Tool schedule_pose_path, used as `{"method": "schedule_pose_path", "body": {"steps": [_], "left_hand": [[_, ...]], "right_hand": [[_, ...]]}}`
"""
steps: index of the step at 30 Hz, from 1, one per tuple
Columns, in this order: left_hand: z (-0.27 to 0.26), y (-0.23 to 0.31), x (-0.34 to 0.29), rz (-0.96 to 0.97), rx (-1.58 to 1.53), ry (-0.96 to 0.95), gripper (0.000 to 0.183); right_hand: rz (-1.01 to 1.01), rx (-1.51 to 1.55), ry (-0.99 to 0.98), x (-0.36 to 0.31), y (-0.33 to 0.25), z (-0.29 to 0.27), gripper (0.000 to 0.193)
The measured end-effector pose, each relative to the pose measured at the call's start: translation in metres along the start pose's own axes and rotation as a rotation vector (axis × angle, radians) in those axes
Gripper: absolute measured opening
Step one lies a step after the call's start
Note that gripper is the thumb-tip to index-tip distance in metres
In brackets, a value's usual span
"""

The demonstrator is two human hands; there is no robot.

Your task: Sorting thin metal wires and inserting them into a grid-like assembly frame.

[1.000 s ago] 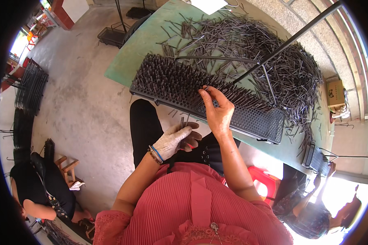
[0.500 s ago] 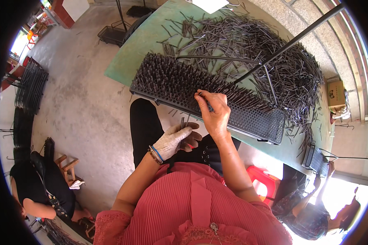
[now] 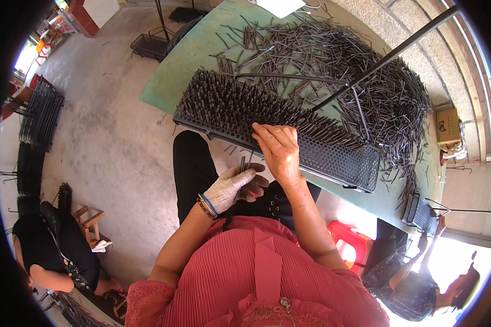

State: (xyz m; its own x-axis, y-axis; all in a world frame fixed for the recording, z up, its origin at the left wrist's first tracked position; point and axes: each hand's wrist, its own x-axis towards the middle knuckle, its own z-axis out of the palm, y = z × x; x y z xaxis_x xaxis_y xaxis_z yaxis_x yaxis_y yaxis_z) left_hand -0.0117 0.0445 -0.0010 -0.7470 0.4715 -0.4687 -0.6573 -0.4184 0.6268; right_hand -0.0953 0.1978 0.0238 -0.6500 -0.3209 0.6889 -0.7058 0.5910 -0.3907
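Observation:
A long black perforated rack [image 3: 341,163] lies aslant at the table's near edge. Short dark sticks [image 3: 223,101] stand upright in its holes over the left and middle, while bare holes show at its right end. My right hand [image 3: 279,150], ungloved, rests over the rack's near side with its fingers bent together against the sticks; whatever its fingertips pinch is hidden. Below the rack, my left hand [image 3: 232,188] wears a pale, dark-fingered glove and is closed around a few thin dark sticks [image 3: 243,163], whose ends poke up past the thumb.
Loose dark sticks form a big pile [image 3: 387,92] on the green table [image 3: 166,90]. A black metal rod frame [image 3: 398,49] rises over the rack. Other people sit at lower left [image 3: 54,245] and lower right [image 3: 414,289]. A red stool [image 3: 343,234] stands by my right side.
My right hand has shifted slightly left and turned from an upright pinch to back-of-hand up, fingers lower on the rack. My left hand has stayed in place with its sticks.

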Motion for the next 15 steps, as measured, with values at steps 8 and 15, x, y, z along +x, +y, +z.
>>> {"method": "schedule_pose_path", "body": {"steps": [8, 15], "left_hand": [[-0.001, -0.004, 0.001, 0.015, 0.021, -0.015, 0.039], [0.004, 0.003, -0.004, 0.093, -0.055, -0.089, 0.037]], "right_hand": [[-0.056, -0.018, -0.105, 0.003, -0.004, -0.002, 0.028], [0.159, 0.087, 0.007, 0.0, -0.016, -0.021, 0.02]]}}
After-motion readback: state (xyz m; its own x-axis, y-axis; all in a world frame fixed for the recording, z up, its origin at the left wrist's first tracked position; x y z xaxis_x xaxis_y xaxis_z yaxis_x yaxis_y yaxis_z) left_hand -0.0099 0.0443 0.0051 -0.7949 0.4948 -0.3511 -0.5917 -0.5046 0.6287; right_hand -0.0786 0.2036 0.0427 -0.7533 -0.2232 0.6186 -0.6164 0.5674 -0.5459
